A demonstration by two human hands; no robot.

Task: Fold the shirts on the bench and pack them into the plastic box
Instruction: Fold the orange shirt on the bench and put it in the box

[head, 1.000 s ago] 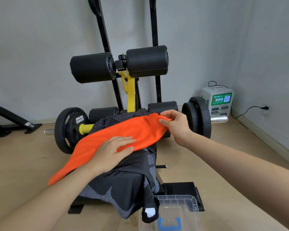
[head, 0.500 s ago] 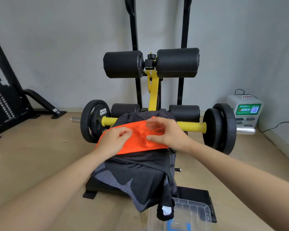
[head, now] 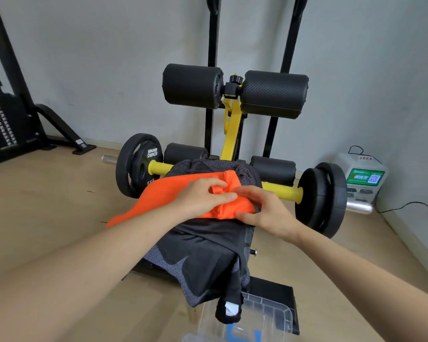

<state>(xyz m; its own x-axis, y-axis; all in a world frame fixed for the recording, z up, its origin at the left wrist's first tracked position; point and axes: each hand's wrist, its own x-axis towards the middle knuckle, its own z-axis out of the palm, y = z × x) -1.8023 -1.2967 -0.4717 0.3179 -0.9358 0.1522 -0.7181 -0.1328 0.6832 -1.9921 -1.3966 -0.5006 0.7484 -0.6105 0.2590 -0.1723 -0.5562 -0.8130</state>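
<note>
Now, counted from the shirts outward:

- One orange shirt (head: pixel 158 203) lies across the top of the pile on the bench (head: pixel 279 292). Its left part trails down off the left side, and its right end is bunched under both hands.
- Two dark garments lie beneath it. A black mesh one (head: pixel 208 166) shows at the far end. A black and grey patterned one (head: pixel 203 257) drapes down the near end, and a black strip of it with a white label (head: pixel 229 311) hangs over the box.
- The left hand (head: pixel 200 198) rests on the orange shirt, its fingers curled and pinching a small ridge of the fabric.
- The right hand (head: pixel 267 213) is just beside it, almost touching. Its fingers lie spread on the cloth, with the thumb clamped at the near hem.
- One clear plastic box (head: pixel 279 309) sits on the floor at the near foot of the bench. It has a blue latch (head: pixel 242 334) on its near side. No shirt lies wholly inside it.
- Four black foam rollers are on the bench frame: two large ones (head: pixel 193 86) high up and two smaller ones (head: pixel 272 169) low, behind the pile.
- Two black uprights (head: pixel 213 45) rise at the far side, with one yellow post (head: pixel 232 119) between them.
- One barbell with a yellow bar (head: pixel 282 190) lies across the floor behind the bench. It carries one plate (head: pixel 134 169) on the left and two plates (head: pixel 326 198) on the right.
- One white charging cabinet (head: pixel 361 178) stands far right by the wall.
- One black weight machine (head: pixel 3 124) stands far left.
</note>
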